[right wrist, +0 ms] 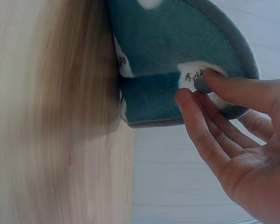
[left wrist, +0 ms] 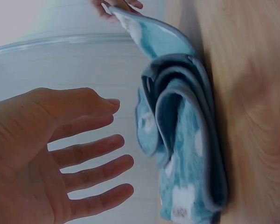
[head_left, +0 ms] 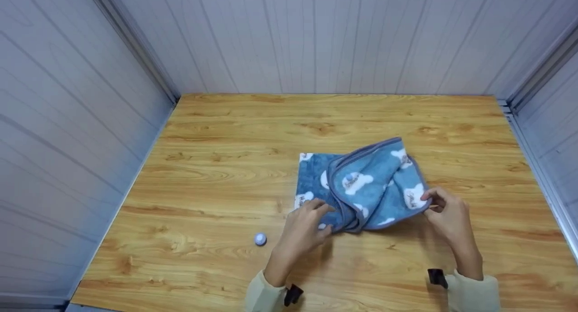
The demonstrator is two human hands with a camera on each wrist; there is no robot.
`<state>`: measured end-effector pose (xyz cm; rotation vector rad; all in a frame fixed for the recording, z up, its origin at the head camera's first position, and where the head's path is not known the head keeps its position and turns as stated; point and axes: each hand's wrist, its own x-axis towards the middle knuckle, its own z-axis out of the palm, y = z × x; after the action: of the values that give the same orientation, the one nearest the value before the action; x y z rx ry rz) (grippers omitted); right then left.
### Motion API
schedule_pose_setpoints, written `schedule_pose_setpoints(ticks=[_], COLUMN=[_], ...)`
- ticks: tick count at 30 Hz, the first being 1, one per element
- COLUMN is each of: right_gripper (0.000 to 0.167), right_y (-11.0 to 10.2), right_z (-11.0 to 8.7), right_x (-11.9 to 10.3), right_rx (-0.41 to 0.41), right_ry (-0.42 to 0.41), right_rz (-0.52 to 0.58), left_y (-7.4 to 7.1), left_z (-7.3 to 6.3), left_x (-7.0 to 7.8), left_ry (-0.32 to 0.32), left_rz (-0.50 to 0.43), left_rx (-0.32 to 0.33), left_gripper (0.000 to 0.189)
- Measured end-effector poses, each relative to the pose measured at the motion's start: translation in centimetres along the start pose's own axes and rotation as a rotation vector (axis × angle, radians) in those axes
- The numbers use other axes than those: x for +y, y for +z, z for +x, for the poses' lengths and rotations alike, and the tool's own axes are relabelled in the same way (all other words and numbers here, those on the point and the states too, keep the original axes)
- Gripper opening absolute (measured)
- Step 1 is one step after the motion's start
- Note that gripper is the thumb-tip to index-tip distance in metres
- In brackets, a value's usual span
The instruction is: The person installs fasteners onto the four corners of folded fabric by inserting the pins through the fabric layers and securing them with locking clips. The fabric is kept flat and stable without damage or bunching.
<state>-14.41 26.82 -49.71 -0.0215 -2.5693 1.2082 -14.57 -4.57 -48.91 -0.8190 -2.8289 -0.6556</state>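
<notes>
A blue fleece cloth [head_left: 347, 185] with white bear-shaped prints and grey edging lies loosely folded on the table. One flap overlaps the rest, with a small blue round piece [head_left: 349, 177] on it. My right hand [head_left: 449, 215] pinches the cloth's near right corner, lifted off the table. At its fingertips in the right wrist view is a small grey-blue round piece [right wrist: 202, 85]. My left hand [head_left: 305, 228] is by the near left edge, fingers spread. The left wrist view shows that hand apart from the folded layers [left wrist: 182, 121], holding nothing.
A small round white-and-blue piece [head_left: 260, 239] lies on the wooden table [head_left: 216, 136], left of my left hand. Pale panelled walls [head_left: 289, 41] stand at the back and both sides.
</notes>
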Motion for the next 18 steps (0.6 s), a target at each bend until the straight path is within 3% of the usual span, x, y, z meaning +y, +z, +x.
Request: schedule_pose_setpoints(ticks=[11, 18], right_gripper=[0.023, 0.022], right_y=[-0.1, -0.1], right_z=[-0.3, -0.3], right_x=[0.2, 0.3], right_rx=[-0.026, -0.009], right_ry=[0.016, 0.011], right_rz=[-0.012, 0.003], left_y=[-0.9, -1.0], left_z=[-1.9, -3.8], left_x=[-2.4, -3.9], left_ry=[-0.15, -0.223], left_rz=[0.007, 0.028], left_rx=[-0.026, 0.021], left_gripper=[0.026, 0.02])
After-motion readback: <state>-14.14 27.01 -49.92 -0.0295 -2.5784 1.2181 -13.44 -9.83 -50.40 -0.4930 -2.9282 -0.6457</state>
